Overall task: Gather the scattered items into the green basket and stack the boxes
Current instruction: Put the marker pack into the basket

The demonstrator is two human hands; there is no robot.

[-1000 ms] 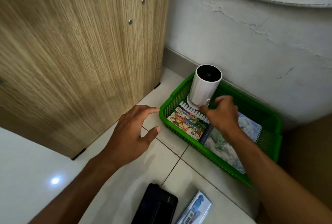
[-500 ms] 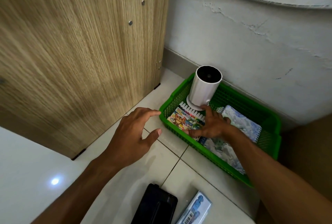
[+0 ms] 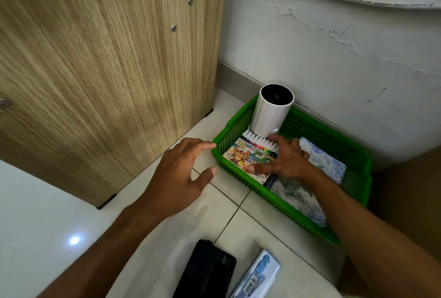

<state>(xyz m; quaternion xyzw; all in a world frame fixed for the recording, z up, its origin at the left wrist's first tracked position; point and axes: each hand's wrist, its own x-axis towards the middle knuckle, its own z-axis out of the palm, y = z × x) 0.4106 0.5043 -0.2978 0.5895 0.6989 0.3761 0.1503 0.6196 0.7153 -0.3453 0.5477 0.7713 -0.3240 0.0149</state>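
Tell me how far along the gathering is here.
Done: the white cylinder, marker pack and notebooks lie in the green basket. In hand: the right hand rests on the marker pack. Left: the black case and blue box on the floor.

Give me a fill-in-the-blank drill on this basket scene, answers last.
1. The white cylinder stands inside the ____ basket.
2. The ____ hand rests on the marker pack.
3. The black case lies on the ____, outside the basket.

Answers: green; right; floor
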